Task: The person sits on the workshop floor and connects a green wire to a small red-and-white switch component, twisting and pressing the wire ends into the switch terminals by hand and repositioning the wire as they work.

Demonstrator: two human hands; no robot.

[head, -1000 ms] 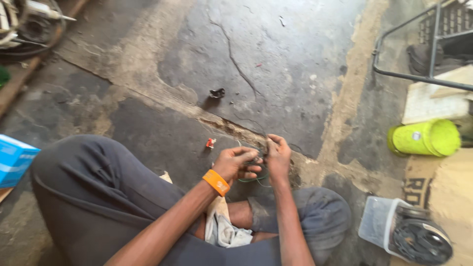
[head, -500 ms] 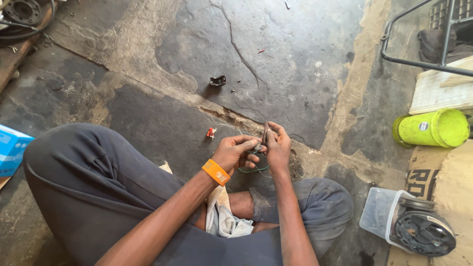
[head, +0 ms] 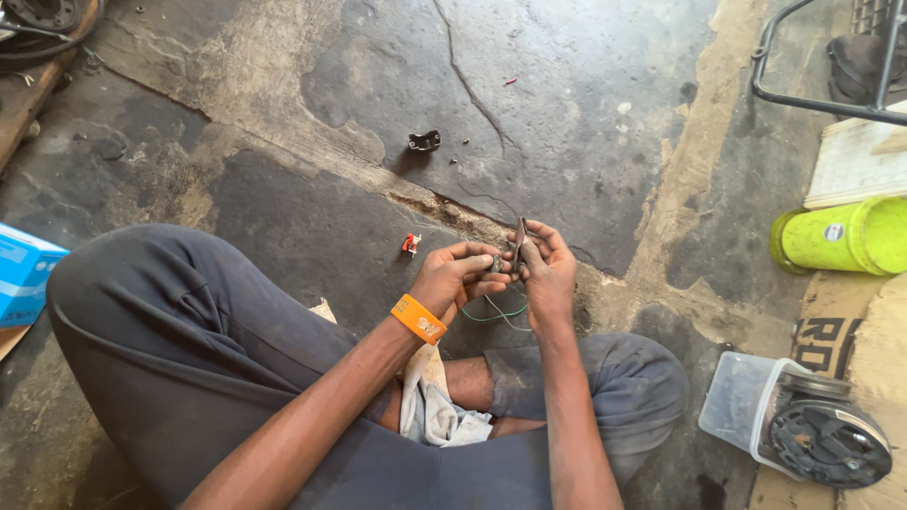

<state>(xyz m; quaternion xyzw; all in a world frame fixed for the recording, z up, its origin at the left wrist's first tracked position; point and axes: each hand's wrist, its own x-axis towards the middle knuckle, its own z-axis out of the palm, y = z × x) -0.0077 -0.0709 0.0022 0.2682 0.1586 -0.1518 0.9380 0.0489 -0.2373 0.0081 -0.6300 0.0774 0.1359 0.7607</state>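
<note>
- Seated cross-legged on a cracked concrete floor (head: 586, 113), dark grey trousers (head: 189, 359) filling the lower left.
- Left hand (head: 458, 279), orange wristband (head: 419, 318) at the wrist, curled around a small dark part (head: 498, 264) near frame centre, fingertips pinching it.
- Right hand (head: 548, 274) closed on a slim dark metal tool (head: 520, 238), tip pointing to 12 o'clock and touching the part.
- Thin green and white wires (head: 496, 314) hanging below both hands, toward 6 o'clock.
- Small red-and-white piece (head: 411, 244) on the floor just at 9 o'clock of the hands.
- Black metal bracket (head: 424, 142) farther off at 11 o'clock.
- White rag (head: 430, 411) in the lap at 6 o'clock.
- Lime-green container (head: 841, 236) lying on its side at 3 o'clock.
- Clear plastic tub (head: 742, 411) beside a round black metal part (head: 829, 444) at 4 o'clock.
- Blue box (head: 24, 274) at the far 9 o'clock edge.
</note>
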